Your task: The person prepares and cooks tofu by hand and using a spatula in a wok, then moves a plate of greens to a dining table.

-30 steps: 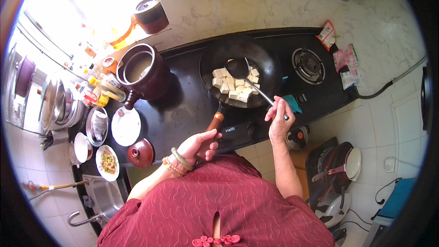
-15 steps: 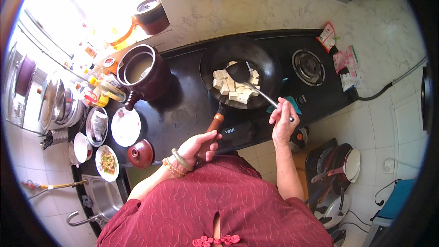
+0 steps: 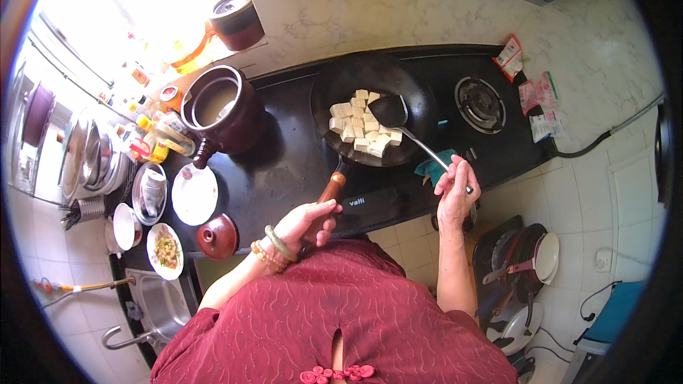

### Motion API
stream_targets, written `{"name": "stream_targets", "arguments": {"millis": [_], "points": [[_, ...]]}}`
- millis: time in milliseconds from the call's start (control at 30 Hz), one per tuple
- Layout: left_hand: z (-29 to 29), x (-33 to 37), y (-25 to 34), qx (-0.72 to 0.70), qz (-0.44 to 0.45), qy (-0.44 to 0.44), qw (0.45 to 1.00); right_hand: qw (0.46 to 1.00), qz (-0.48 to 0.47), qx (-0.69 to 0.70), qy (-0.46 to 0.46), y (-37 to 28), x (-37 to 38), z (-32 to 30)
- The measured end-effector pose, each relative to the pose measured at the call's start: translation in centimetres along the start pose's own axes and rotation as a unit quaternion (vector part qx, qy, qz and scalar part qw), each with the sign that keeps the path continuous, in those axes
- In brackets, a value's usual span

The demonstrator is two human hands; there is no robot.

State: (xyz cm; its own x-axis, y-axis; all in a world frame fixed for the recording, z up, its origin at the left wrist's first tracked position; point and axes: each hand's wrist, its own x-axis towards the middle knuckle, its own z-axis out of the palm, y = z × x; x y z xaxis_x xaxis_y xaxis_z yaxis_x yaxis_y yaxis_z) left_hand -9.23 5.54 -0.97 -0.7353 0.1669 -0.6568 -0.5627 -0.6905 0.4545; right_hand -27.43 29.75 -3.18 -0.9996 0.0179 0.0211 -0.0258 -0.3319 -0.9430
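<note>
right fingers (image 3: pixel 461 172) pinch the spatula (image 3: pixel 390 110), left fingers (image 3: pixel 328 225) hold the wok handle (image 3: pixel 333 187); cubes (image 3: pixel 371 126) lie beyond both.

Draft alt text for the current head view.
A person's left hand holds the wooden handle of a black wok, while the right hand holds a spatula, its dark blade beside pale tofu cubes. A dark brown pot stands left of the wok, a gas burner to its right.

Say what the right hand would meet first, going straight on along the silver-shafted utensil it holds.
The right hand would likely meet the crumpled teal cloth, though depth is unclear; it might pass above, toward the round black metal wok.
</note>
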Motion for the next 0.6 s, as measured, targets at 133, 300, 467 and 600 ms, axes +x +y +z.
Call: {"name": "stream_targets", "arguments": {"millis": [133, 300, 467, 600], "points": [[0.1, 0.1, 0.2, 0.033, 0.012, 0.009, 0.999, 1.000, -0.005, -0.025, -0.009, 0.9, 0.1, -0.9], [-0.6, 0.6, 0.3, 0.040, 0.020, 0.001, 0.999, 1.000, -0.008, -0.009, -0.003, 0.1, 0.1, -0.2], [-0.8, 0.9, 0.3, 0.040, 0.020, 0.001, 0.999, 0.999, -0.005, -0.044, -0.011, 0.9, -0.7, -0.7], [-0.9, 0.9, 0.3, 0.042, 0.018, 0.001, 0.999, 1.000, -0.012, -0.024, -0.008, 0.9, -0.4, -0.4]]}}
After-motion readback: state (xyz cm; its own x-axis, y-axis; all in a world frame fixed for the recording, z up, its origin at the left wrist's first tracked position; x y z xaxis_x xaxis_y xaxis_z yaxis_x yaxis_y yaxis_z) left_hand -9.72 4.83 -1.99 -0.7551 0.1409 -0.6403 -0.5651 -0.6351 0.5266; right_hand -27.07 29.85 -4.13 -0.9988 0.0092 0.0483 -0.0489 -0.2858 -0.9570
